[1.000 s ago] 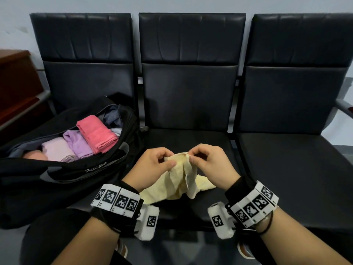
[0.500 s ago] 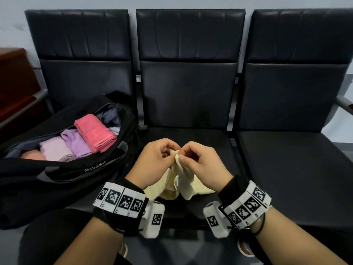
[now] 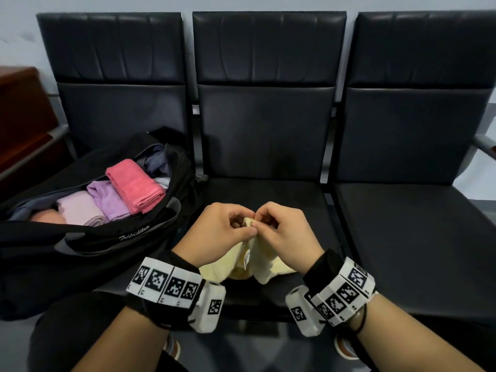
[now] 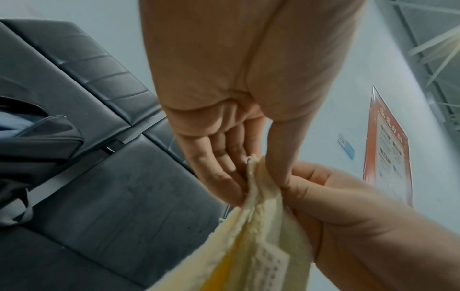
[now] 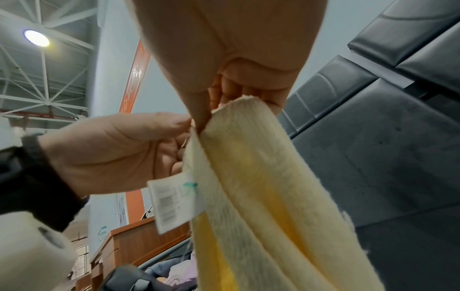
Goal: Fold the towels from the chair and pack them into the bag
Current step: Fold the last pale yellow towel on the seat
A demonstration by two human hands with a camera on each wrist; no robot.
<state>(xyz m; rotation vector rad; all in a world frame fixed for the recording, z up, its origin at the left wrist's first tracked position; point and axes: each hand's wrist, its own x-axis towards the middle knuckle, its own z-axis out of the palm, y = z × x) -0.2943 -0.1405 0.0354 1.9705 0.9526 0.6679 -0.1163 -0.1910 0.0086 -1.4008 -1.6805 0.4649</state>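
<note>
- Head view: both hands meet over the middle seat (image 3: pixel 268 200) of the black chair row. The left hand (image 3: pixel 217 234) and the right hand (image 3: pixel 284 234) each pinch the top edge of a pale yellow towel (image 3: pixel 257 264), knuckle to knuckle. The cloth hangs bunched below them, its lower part resting near the seat's front edge. My read: they are hunting for a hem or corners to spread it before the first fold.
- The open black bag (image 3: pixel 88 237) sits on the left seat, just beside the work. A pink towel (image 3: pixel 135 186), a purple towel (image 3: pixel 108 201) and a pale lilac towel (image 3: pixel 77 210) lie folded inside it, side by side. Parked that close, it makes each drop-off a short reach. No other loose towel shows on the seats, so this looks like a late one.
- Left wrist view: the left hand (image 4: pixel 239 118) has thumb and fingers nipped on a thin ridge of the yellow towel (image 4: pixel 248 226). The right hand (image 4: pixel 336 206) grips the same cloth right against it. A white label (image 4: pixel 268 267) dangles lower down.
- Right wrist view: the right hand (image 5: pixel 236 59) pinches the towel's top corner (image 5: pixel 244 102) between thumb and fingers. The left hand (image 5: pixel 112 149) clamps the neighbouring edge, fingers curled in. The label (image 5: pixel 174 198) sticks out sideways, which suggests a hem side is held. The bag's contents peek in at the bottom, blurred.
</note>
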